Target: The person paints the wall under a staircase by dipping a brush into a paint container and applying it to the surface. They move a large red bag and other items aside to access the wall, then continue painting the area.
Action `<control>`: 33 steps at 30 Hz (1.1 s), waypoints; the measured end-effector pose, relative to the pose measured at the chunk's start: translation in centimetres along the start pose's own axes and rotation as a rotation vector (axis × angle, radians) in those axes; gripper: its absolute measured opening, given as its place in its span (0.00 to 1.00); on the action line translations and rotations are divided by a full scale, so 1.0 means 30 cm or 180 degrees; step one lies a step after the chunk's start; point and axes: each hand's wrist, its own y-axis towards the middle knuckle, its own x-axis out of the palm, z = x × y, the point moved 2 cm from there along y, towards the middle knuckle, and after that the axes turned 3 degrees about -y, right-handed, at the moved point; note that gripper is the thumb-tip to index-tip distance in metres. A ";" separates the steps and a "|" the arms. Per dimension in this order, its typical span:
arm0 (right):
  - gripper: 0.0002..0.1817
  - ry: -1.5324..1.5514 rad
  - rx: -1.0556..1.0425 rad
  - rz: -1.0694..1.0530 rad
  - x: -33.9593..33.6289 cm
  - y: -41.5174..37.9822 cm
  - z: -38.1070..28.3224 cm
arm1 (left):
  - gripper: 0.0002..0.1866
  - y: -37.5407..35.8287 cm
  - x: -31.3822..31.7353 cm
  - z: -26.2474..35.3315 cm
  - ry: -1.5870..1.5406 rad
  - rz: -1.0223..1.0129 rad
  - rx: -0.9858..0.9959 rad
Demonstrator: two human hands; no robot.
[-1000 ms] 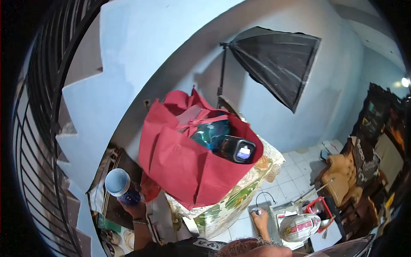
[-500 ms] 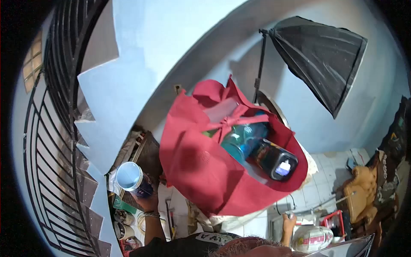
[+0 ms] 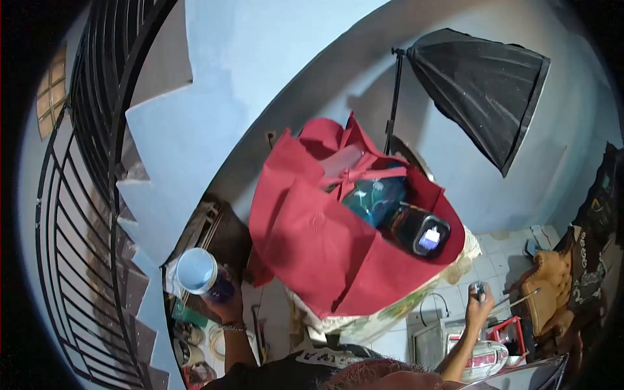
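Note:
My left hand (image 3: 225,304) is wrapped round a blue-and-white tub (image 3: 196,272), its pale inside facing up, at the lower left. At the lower right my right hand (image 3: 479,305) is closed round a small grey object (image 3: 480,290), too small to name. Between the hands, a large red fabric bag (image 3: 312,240) stands open on a cloth-covered table (image 3: 409,299). Inside it lie a teal transparent container (image 3: 375,199) and a dark bottle or jar (image 3: 416,229) with a shiny lid. A tied red strap crosses the bag's opening.
A black softbox (image 3: 484,91) on a stand is at the upper right. Black stair railings (image 3: 71,260) run along the left. A tan tufted chair (image 3: 551,286), a red-framed item (image 3: 513,338) and a white sack (image 3: 478,359) are at the lower right.
My right hand has moved up and to the right with the small object, away from the grey box. My left hand still holds the tub. The view has shifted slightly.

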 end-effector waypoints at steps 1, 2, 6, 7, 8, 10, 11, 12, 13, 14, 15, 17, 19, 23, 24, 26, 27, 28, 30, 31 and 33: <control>0.06 0.0044 0.0004 -0.0051 -0.007 -0.005 -0.025 | 0.33 0.001 0.045 0.027 0.0274 0.0020 0.0134; 0.07 0.0065 0.0027 -0.0107 -0.015 -0.016 -0.025 | 0.32 -0.010 0.030 0.048 -0.0037 -0.0004 -0.0012; 0.06 0.0057 0.0026 -0.0029 -0.047 -0.047 0.041 | 0.33 -0.014 -0.043 0.046 -0.3220 -0.0148 -0.1485; 0.06 0.0052 -0.0036 0.0089 -0.057 -0.052 0.044 | 0.35 -0.026 0.042 0.134 -0.3481 -0.0147 -0.1485; 0.06 0.0060 -0.0100 0.0212 -0.062 -0.053 0.040 | 0.36 -0.029 0.041 0.135 -0.3421 -0.0164 -0.1429; 0.08 -0.0080 0.0030 0.0067 -0.096 -0.056 0.047 | 0.37 -0.026 0.037 0.142 -0.3299 -0.0204 -0.1303; 0.10 -0.0020 0.0003 0.0271 -0.105 -0.061 0.047 | 0.38 -0.027 0.038 0.141 -0.3504 -0.0251 -0.1454; 0.09 -0.0006 0.0076 0.0258 -0.130 -0.056 0.036 | 0.38 -0.014 0.049 0.133 -0.3480 -0.0512 -0.1472; 0.09 -0.0015 -0.0022 0.0361 -0.150 -0.033 0.036 | 0.38 0.008 0.057 0.115 -0.3476 -0.0760 -0.1411; 0.08 -0.0006 -0.0121 0.0392 -0.170 -0.024 0.033 | 0.38 0.008 0.038 0.120 -0.3412 -0.0955 -0.1327; 0.08 -0.0055 -0.0538 0.0550 -0.188 0.004 -0.015 | 0.41 0.001 0.034 0.128 -0.3462 -0.0796 -0.1408; 0.06 0.0104 -0.0289 0.0364 -0.245 0.063 0.016 | 0.43 -0.023 0.042 0.160 -0.3479 -0.0536 -0.1542; 0.05 0.0119 -0.0429 0.0431 -0.283 0.132 -0.032 | 0.40 -0.073 0.055 0.199 -0.3371 -0.0401 -0.1493; 0.06 -0.0355 -0.1386 0.0281 -0.350 0.301 -0.340 | 0.34 -0.195 0.093 0.307 -0.3421 -0.0382 -0.1325; 0.07 -0.0363 -0.1845 0.0418 -0.343 0.339 -0.456 | 0.34 -0.236 0.090 0.334 -0.3422 -0.0443 -0.1244; 0.11 -0.0184 -0.2451 0.0499 -0.332 0.411 -0.634 | 0.34 -0.322 0.084 0.389 -0.3438 -0.0565 -0.1110; 0.13 -0.0092 -0.2814 0.0584 -0.318 0.438 -0.736 | 0.34 -0.358 0.072 0.404 -0.3366 -0.0539 -0.1097; 0.15 0.0001 -0.3175 0.0660 -0.298 0.461 -0.838 | 0.34 -0.390 0.056 0.417 -0.3287 -0.0508 -0.1083; 0.15 -0.0039 -0.3626 0.0702 -0.251 0.517 -1.025 | 0.34 -0.456 0.003 0.426 -0.3213 -0.0392 -0.1044; 0.14 -0.0147 -0.3768 0.0796 -0.219 0.553 -1.116 | 0.34 -0.485 -0.031 0.422 -0.3213 -0.0312 -0.1024; 0.13 -0.0274 -0.3968 0.1026 -0.137 0.631 -1.288 | 0.35 -0.529 -0.061 0.455 -0.3141 0.0177 -0.0867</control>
